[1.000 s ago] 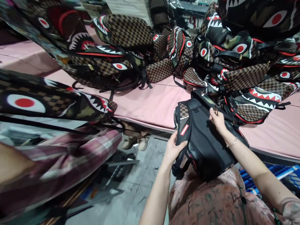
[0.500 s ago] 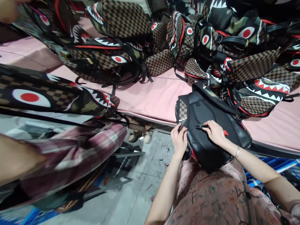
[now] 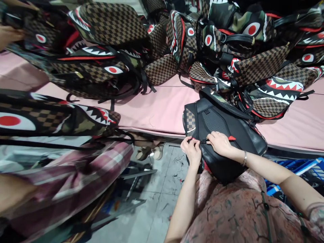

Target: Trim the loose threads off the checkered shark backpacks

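A black backpack (image 3: pixel 227 135) with a checkered side panel rests partly on the pink table edge and partly against my lap, its padded back facing up. At its near left edge, my left hand (image 3: pixel 192 150) is closed in a pinch on the backpack's edge. Just to the right, my right hand (image 3: pixel 219 143) is closed round a small dark tool, whose thin tip points left and reaches my left fingertips. What exactly lies between the left fingertips is too small to tell.
Checkered shark-face backpacks (image 3: pixel 111 27) are piled along the pink table (image 3: pixel 157 104). Another person in plaid clothing (image 3: pixel 101 168) sits at the left, beside a shark-face bag (image 3: pixel 50 114). A blue crate (image 3: pixel 303 172) stands below the table at the right.
My right hand has moved left with the tool, whose tip now meets my left fingertips. The view has shifted slightly, and the bags appear further left.
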Action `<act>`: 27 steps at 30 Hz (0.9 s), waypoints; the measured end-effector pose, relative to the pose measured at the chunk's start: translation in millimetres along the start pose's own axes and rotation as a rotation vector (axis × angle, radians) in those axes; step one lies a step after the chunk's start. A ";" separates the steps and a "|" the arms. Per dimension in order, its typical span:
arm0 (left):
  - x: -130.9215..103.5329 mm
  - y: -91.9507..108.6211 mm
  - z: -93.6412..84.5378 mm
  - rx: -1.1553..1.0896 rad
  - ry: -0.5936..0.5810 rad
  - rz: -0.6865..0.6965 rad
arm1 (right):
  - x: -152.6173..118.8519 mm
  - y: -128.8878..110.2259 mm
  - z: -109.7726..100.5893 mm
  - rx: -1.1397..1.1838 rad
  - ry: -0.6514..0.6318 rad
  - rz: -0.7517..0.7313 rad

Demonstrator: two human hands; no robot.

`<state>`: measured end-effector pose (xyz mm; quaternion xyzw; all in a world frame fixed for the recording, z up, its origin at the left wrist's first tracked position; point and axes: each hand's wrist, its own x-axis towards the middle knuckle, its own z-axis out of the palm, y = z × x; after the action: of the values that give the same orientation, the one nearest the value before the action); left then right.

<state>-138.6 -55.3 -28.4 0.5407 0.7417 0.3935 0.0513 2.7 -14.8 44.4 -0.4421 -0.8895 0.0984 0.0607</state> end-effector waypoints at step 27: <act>-14.5 34.4 -64.7 -0.244 -0.269 0.162 | -31.3 139.5 -52.4 0.585 0.320 0.340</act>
<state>-138.9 -98.0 32.8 0.6360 0.6290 0.4077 0.1835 139.8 48.9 62.8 -0.5570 -0.7170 0.2866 0.3058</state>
